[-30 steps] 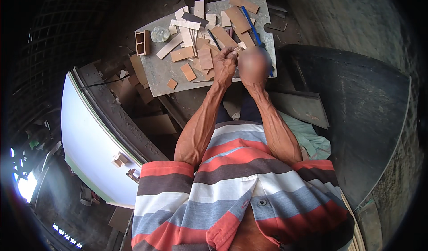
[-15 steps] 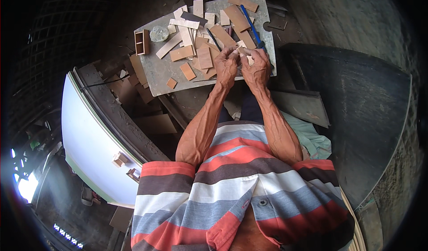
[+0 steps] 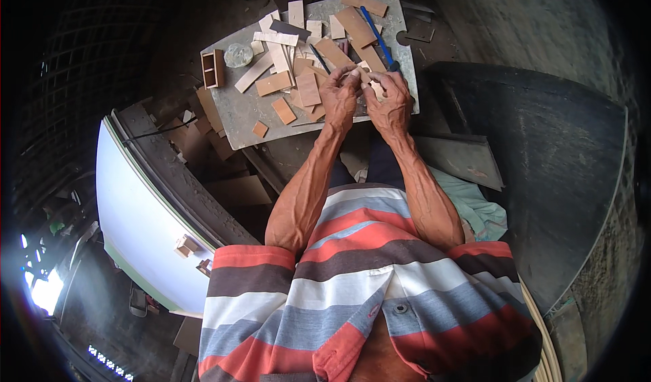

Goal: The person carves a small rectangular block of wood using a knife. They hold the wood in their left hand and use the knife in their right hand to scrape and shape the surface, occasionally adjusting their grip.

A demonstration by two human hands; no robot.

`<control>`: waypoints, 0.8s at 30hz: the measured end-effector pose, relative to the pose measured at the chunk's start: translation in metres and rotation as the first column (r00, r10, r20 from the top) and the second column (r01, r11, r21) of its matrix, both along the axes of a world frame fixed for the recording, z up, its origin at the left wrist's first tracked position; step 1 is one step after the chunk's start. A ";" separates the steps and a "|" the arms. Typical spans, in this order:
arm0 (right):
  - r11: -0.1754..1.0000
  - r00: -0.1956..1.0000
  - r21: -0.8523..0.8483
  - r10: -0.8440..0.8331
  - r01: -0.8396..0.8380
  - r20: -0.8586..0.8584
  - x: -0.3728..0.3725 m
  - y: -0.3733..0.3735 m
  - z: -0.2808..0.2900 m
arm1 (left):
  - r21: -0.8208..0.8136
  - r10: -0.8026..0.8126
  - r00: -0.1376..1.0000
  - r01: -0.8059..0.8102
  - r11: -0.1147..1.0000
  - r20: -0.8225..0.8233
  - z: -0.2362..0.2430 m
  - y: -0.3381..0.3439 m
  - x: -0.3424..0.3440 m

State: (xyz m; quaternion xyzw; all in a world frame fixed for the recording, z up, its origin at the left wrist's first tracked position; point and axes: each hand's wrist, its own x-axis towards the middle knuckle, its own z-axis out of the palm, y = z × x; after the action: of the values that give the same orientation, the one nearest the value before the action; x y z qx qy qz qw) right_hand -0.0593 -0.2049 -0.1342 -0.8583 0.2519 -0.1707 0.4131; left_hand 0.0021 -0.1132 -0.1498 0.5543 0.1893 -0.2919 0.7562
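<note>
Hands close on wood offcut above cluttered board

Left hand (image 3: 341, 97) and right hand (image 3: 389, 101), together a second ago, stay pinched on a small pale wooden piece (image 3: 365, 77) just above the grey slab worktop (image 3: 237, 111), beside brown rectangular wood offcuts (image 3: 308, 89) and a blue-handled tool (image 3: 378, 39). Fitting work appears ongoing.

The person wore a short-sleeved polo shirt (image 3: 366, 294) striped in orange-red, brown, white and grey-blue, with an orange-red collar and a small dark button (image 3: 401, 308), and dark trousers (image 3: 380, 165), forearms bare.
</note>
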 end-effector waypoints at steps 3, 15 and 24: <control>0.998 1.000 0.064 -0.029 0.029 0.000 -0.001 0.001 -0.004 | -0.014 0.006 0.999 -0.005 1.000 0.033 -0.003 -0.001 0.000; 0.985 0.997 0.163 -0.066 0.060 0.031 0.000 0.002 -0.001 | -0.066 0.034 0.999 -0.032 0.997 0.030 -0.003 -0.001 -0.001; 0.978 0.998 0.202 -0.058 0.054 0.012 -0.003 -0.001 -0.008 | -0.092 0.022 1.000 -0.020 0.996 0.017 -0.006 -0.001 -0.002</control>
State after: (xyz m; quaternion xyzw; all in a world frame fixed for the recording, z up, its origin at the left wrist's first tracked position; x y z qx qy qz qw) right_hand -0.0619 -0.2062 -0.1426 -0.8031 0.2883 -0.1633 0.4953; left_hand -0.0003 -0.1145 -0.1561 0.5196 0.1746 -0.2871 0.7856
